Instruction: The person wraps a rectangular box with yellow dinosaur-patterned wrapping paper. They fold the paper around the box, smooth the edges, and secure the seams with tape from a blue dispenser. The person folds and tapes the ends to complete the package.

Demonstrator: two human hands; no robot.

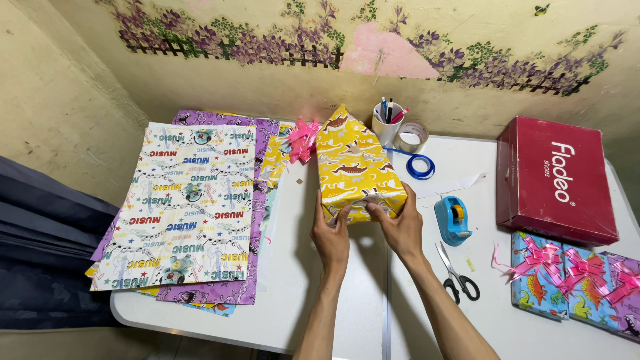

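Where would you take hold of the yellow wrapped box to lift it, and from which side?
Take the yellow wrapped box across its near end, one hand on each long side, coming from the table's front edge. It lies flat and lengthwise away from the person, so that end is closest and unobstructed; the pink bow and pen cup crowd the far end. The left hand and right hand already touch that near end.

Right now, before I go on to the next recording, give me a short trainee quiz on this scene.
1. True or false: both hands press on the near end of the yellow wrapped box.
2. Which lies nearest the right hand: A the red shoebox, B the blue tape dispenser, C the pen cup?
3. What is stuck on the far left of the box?

Key: 1 true. 2 B. 3 a pink ribbon bow; the left hand is nowhere near it.
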